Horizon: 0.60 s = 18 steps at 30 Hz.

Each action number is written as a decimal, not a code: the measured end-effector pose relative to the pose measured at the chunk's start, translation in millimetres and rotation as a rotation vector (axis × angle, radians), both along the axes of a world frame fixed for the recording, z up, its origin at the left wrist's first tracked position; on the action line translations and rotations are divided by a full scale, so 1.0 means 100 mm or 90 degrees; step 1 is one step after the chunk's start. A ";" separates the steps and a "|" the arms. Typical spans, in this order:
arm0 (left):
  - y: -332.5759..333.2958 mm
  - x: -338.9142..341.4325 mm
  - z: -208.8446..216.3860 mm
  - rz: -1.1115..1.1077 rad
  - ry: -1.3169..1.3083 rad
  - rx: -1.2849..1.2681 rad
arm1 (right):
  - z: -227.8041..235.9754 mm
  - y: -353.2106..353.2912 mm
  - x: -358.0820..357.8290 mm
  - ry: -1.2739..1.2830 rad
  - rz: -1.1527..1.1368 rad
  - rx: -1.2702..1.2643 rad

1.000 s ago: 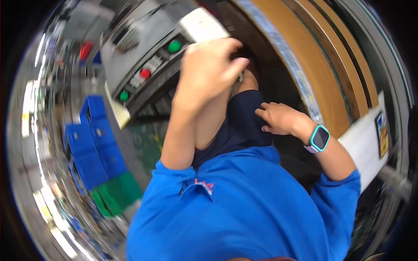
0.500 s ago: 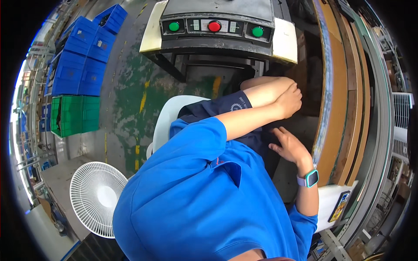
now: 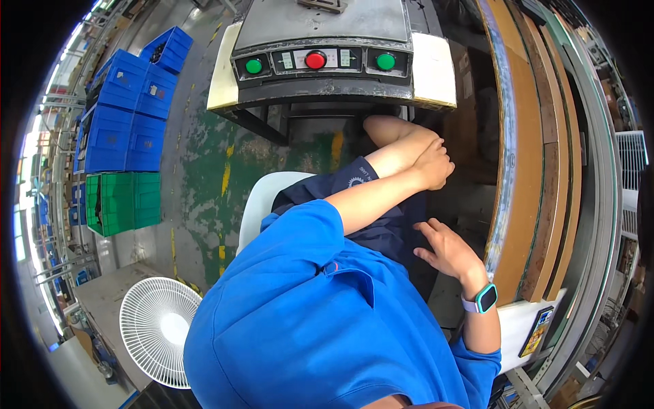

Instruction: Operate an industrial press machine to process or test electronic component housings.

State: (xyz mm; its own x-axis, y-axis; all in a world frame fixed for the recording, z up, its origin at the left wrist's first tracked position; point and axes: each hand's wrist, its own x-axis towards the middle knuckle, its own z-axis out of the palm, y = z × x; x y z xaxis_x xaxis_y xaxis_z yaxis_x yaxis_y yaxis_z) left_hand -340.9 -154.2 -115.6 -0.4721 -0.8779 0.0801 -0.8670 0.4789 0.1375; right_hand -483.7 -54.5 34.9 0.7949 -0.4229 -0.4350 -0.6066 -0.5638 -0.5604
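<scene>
My left hand (image 3: 434, 165) rests at my bare knee (image 3: 421, 140), its fingers curled over the edge of the leg. Lower and to the right, my right hand (image 3: 449, 251) hangs open beside my dark shorts (image 3: 381, 228), with thumb and fingers apart and nothing in them. A smartwatch (image 3: 486, 298) with a pale purple band is on my right wrist. Ahead of me stands a grey machine (image 3: 325, 26). Its front panel carries a red button (image 3: 316, 60) between two green buttons, a left one (image 3: 253, 66) and a right one (image 3: 385, 62). Neither hand touches them.
Blue crates (image 3: 109, 136) and a green crate (image 3: 133, 200) are stacked at left. A white fan (image 3: 160, 330) stands low left. Long brown boards (image 3: 521, 170) run along my right side. A metal piece (image 3: 323, 5) lies on the machine top, and a pale chair (image 3: 262, 198) is under me.
The view has tilted up slightly and turned right, bringing the metal piece on the machine into sight. Both hands keep nearly the same pose.
</scene>
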 end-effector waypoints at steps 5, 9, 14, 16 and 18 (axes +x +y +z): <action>-0.01 -0.09 -0.06 -0.018 -0.004 -0.006 | -0.02 -0.01 -0.02 0.003 -0.001 -0.006; -0.06 -0.09 -0.07 0.009 0.070 0.072 | -0.01 -0.01 -0.01 -0.005 -0.003 -0.013; -0.02 -0.05 -0.17 0.046 0.027 0.067 | 0.00 0.00 -0.02 -0.001 -0.002 -0.014; -0.03 -0.01 -0.19 0.066 0.018 0.071 | 0.01 0.00 -0.01 -0.003 -0.003 -0.019; -0.02 -0.01 -0.21 0.055 0.001 0.075 | 0.00 0.00 -0.02 -0.004 -0.001 -0.025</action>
